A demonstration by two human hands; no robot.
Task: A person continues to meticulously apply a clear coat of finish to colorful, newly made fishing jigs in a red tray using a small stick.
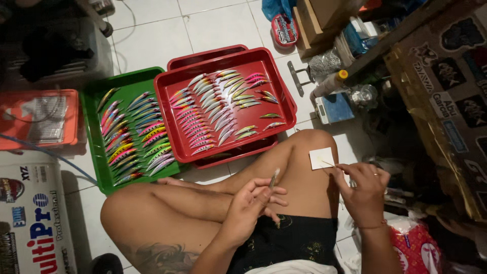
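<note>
A: What's gripped w/ the left hand (252, 203)?
B: A slim fishing lure (274, 178), pinched upright, prob. kept steady for close work.
A: Right hand (366, 186)?
B: Closed on a thin stick (327, 163), tip laid on a white paper square (321, 158) on the knee. Red tray (223, 104) of lures is beyond both hands.

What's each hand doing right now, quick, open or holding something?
Left hand: closed on a slim fishing lure, pinched upright.
Right hand: closed on a thin stick, tip on the white paper square.
</note>
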